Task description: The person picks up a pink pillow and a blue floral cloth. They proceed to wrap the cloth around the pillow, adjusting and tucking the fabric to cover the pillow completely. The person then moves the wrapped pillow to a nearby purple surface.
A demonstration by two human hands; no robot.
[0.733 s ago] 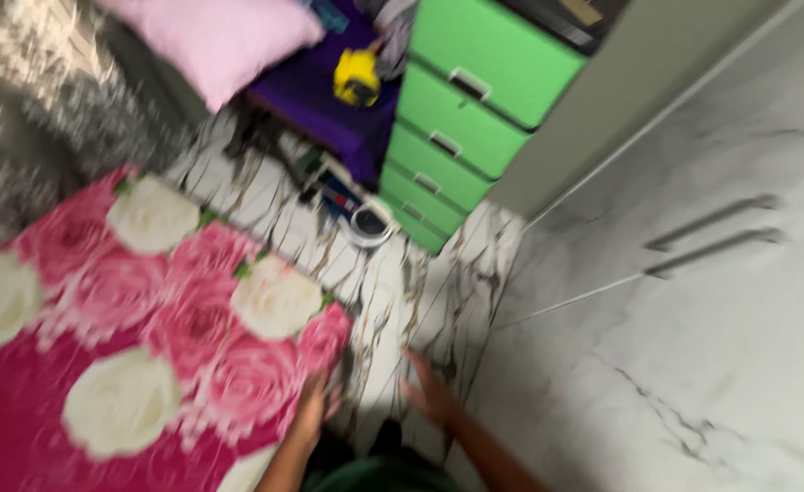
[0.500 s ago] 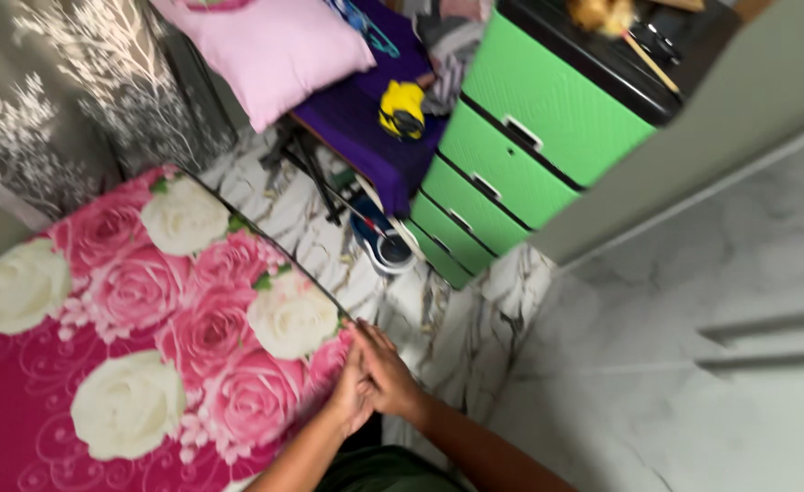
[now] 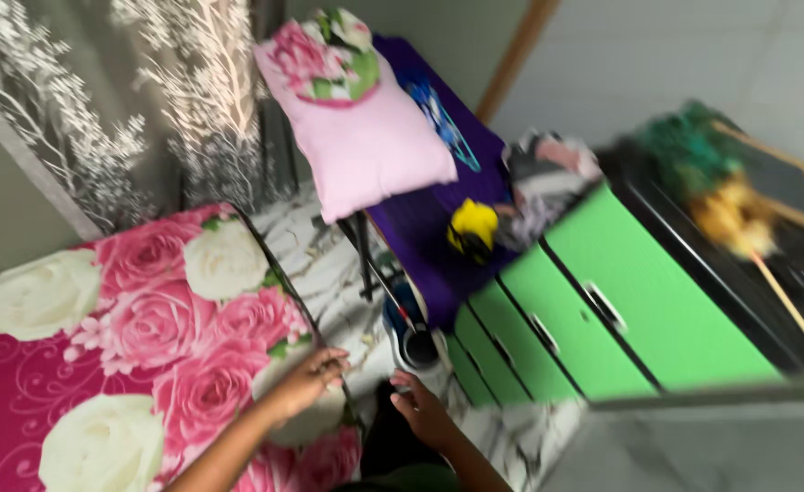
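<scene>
Left hand [image 3: 306,381] is resting on the near right corner of the bed sheet [image 3: 138,319], the pink one printed with white and pink roses. Fingers are curling loosely over a white rose at the edge; motion blur is hiding whether cloth is actually pinched, so grip cannot be told.

Right hand [image 3: 425,412] is hovering open over the marble floor [image 3: 329,273], fingers spread, holding nothing. It is sitting just right of the sheet's edge, apart from it.

Key relation: the sheet is lying to the left of both hands and spreading away far-left, its right edge running from the near corner up toward the curtain [image 3: 147,118]. The left hand is on that edge; the right hand is the farther one, across a narrow strip of floor.

Beyond the hands, far and to the right: a pink pillow [image 3: 361,137] lying on a purple-covered stand [image 3: 429,219], a yellow object [image 3: 472,228] on the same cover, and a green drawer unit [image 3: 620,319] with a black top.
</scene>
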